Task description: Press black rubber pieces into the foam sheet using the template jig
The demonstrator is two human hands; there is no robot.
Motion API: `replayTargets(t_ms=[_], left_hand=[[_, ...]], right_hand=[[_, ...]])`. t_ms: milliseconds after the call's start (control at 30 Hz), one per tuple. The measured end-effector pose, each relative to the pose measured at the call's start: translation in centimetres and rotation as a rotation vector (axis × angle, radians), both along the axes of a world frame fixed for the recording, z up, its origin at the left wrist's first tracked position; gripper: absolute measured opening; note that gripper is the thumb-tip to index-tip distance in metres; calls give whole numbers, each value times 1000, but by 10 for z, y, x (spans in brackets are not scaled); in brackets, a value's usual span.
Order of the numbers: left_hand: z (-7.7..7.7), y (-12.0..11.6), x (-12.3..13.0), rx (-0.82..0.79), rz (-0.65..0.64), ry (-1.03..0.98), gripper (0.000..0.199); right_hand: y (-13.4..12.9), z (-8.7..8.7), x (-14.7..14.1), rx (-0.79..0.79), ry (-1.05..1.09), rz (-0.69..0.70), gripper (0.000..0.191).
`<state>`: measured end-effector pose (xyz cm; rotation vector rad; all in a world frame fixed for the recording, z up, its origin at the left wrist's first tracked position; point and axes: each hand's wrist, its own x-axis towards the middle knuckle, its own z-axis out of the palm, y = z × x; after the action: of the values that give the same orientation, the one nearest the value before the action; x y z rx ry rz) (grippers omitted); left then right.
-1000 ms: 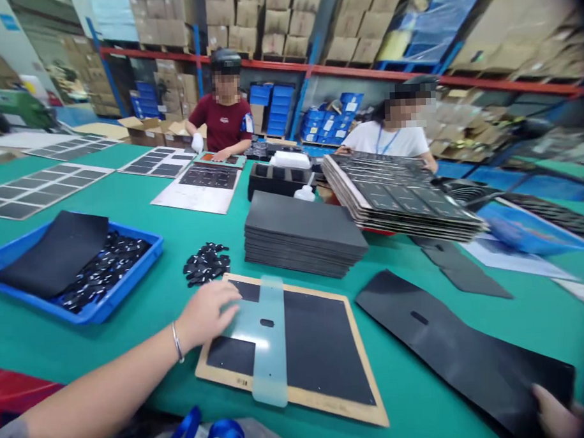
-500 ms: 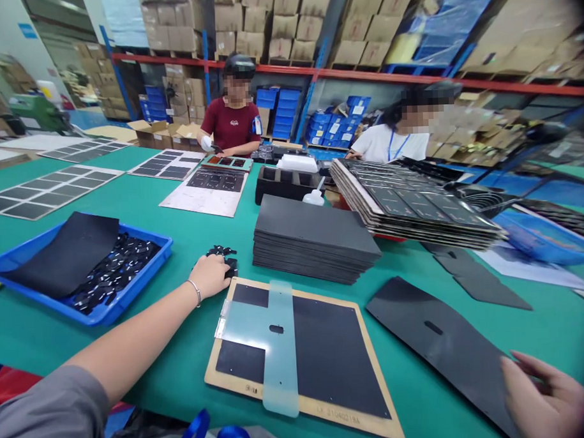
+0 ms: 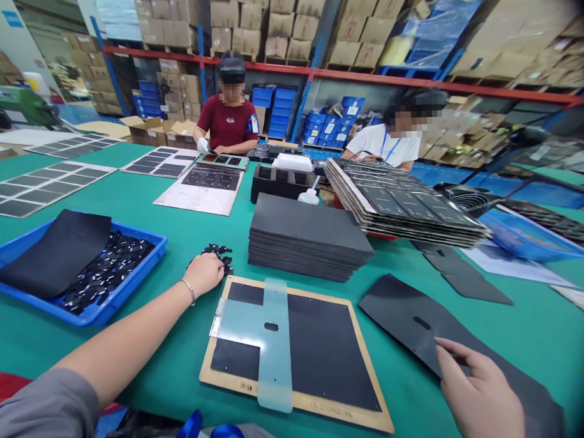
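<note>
Board (image 3: 332,345) of black in a tan frame lies flat on the green surface (image 3: 181,347); take it as the middle of a clock, with twelve pointing away from the wearer. Across its nine o'clock half lies a translucent T-shaped template (image 3: 275,366) with an oblong slot, and a silvery hinge (image 3: 216,319) sits at the frame's nine o'clock edge. The hands are well apart. The left hand (image 3: 205,273), between ten and eleven, with a bracelet (image 3: 190,291) at its wrist, is at a small heap of black pieces (image 3: 216,249); its fingertips are hidden, so I cannot tell whether they are closed on any. The right hand (image 3: 480,388), between three and four, has thumb and forefinger at the near edge of a slotted black sheet (image 3: 395,308) lying at three; I cannot tell whether they pinch it. A stack of dark slabs (image 3: 309,225) stands at twelve, just beyond the frame. Near ten, a blue tray (image 3: 131,282) holds similar small bits (image 3: 114,263), partly covered by a bent sheet (image 3: 58,253). Just past one rises a pile of panels (image 3: 406,196).
</note>
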<state>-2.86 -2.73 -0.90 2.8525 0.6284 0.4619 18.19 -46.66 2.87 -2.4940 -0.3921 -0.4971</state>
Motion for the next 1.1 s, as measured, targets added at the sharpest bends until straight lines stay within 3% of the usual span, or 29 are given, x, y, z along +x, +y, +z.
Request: replayTargets(t_ms=[300,367,500,567,633,733,800,933,1100], left_hand=[[9,14,-10,-319,197,-327,31],[18,8,-14,-570,242,-492,29],[42,-33,-24,-1427,163,-807,18],[50,-66,-28,-1627,70,-713,15],[51,-100,-31,-1721,1,-561,15],[43,-141,-35,-1843,-90,-377,16],[36,-155,-37,-1939,-126,-316,16],[27,-162,-39,-2171,-138,-305,12],[23,-167,-38,-2400,-98,-350,19]], right_hand=[[22,-6,-16,49,88,71,42],[34,-6,-23,84,98,144,41],[74,4,-53,182,155,384,30],[101,12,-75,245,246,537,26],[127,20,-98,316,413,685,27],[158,26,-124,411,709,886,28],[168,26,-134,426,765,938,23],[171,25,-141,269,634,892,16],[166,25,-146,-16,256,952,15]])
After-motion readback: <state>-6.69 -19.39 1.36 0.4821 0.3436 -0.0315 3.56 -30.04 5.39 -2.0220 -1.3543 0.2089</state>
